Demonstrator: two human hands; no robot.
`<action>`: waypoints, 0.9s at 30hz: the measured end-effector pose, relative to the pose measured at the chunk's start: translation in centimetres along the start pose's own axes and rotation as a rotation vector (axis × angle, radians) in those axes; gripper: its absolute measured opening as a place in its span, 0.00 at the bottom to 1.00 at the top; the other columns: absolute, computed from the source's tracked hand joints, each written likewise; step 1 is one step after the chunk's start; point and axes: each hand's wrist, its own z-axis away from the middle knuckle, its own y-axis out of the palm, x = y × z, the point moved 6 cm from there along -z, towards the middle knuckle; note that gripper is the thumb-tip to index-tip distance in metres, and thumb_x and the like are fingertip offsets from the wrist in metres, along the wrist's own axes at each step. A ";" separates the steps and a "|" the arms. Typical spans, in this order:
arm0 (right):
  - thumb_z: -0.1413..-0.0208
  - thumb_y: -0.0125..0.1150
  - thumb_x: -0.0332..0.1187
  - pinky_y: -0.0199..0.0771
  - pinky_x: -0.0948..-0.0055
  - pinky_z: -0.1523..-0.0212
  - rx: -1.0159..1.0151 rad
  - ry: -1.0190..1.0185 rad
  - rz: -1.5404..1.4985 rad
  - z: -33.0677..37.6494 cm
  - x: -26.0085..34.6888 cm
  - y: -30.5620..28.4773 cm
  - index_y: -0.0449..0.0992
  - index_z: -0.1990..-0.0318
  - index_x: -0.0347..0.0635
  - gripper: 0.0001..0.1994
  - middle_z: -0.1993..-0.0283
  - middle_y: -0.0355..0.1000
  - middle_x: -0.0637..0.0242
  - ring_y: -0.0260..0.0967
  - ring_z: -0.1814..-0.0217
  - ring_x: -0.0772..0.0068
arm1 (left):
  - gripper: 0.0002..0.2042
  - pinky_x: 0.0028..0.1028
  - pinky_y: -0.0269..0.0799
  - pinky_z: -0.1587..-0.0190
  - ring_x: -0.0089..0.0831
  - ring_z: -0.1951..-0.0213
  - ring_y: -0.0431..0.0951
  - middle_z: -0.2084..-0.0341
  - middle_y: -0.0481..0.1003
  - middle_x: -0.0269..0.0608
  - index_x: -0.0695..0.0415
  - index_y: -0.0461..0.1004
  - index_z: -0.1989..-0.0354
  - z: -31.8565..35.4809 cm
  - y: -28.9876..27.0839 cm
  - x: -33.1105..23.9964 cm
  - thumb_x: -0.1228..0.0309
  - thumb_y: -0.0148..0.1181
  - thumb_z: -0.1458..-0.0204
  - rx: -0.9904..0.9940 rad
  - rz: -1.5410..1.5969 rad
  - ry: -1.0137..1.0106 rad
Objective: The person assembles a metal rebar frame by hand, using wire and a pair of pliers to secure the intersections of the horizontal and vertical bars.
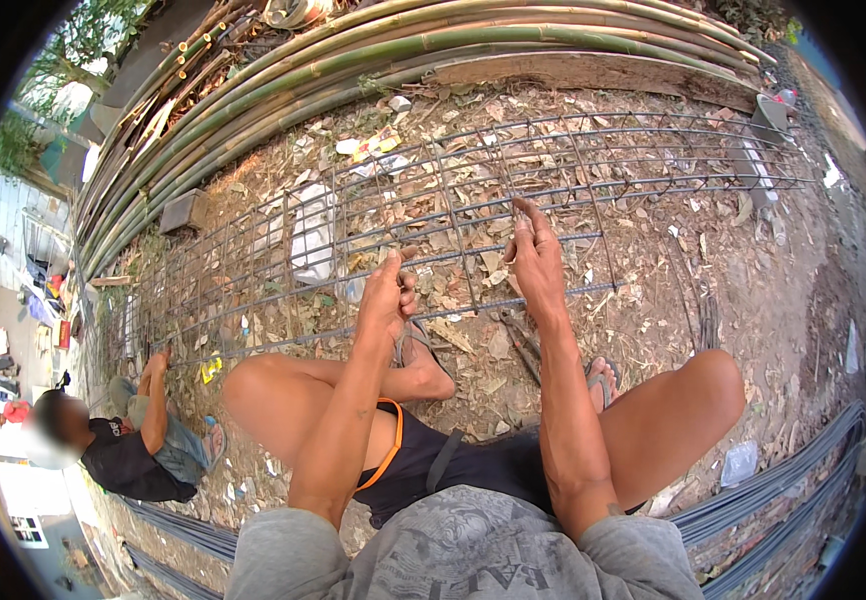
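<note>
A long cage of steel reinforcing bars, with thin crosswise ties, lies on the ground before me. My left hand is at its near bars, fingers curled in and the thumb and forefinger close together by a bar. Anything pinched there is too small to make out. My right hand is over the near bars farther right, thumb apart and fingers stretched up toward a bar; I see nothing held in it. A dark long-handled tool rests on the ground between my feet.
Bamboo poles and a wooden plank line the far side. A white sack lies under the cage. At left, another person squats, reaching toward the cage. Bundled steel rods lie at lower right. Leaves litter the ground.
</note>
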 end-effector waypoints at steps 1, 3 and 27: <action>0.33 0.47 0.34 0.61 0.76 0.74 -0.004 -0.001 0.003 0.0 -0.2 0.0 0.78 0.47 0.37 0.16 0.76 0.67 0.73 0.58 0.76 0.85 | 0.17 0.18 0.54 0.84 0.14 0.83 0.57 0.80 0.65 0.26 0.55 0.72 0.44 -0.5 -0.1 0.1 0.58 0.48 0.32 0.001 0.013 0.018; 0.35 0.49 0.35 0.61 0.74 0.74 -0.026 0.001 0.025 -0.6 -1.4 -0.7 0.77 0.48 0.37 0.16 0.78 0.67 0.71 0.59 0.77 0.83 | 0.16 0.18 0.55 0.84 0.14 0.83 0.59 0.80 0.65 0.27 0.55 0.74 0.45 -1.9 0.1 0.3 0.60 0.51 0.32 0.004 -0.038 0.029; 0.38 0.64 0.47 0.40 0.79 0.91 0.023 0.859 -0.389 9.8 -23.8 6.8 0.71 0.61 0.39 0.18 0.53 0.79 0.58 0.45 0.90 0.88 | 0.17 0.35 0.72 0.65 0.32 0.74 0.79 0.79 0.80 0.44 0.58 0.84 0.68 -19.6 0.2 8.2 0.54 0.70 0.52 0.087 -1.106 0.142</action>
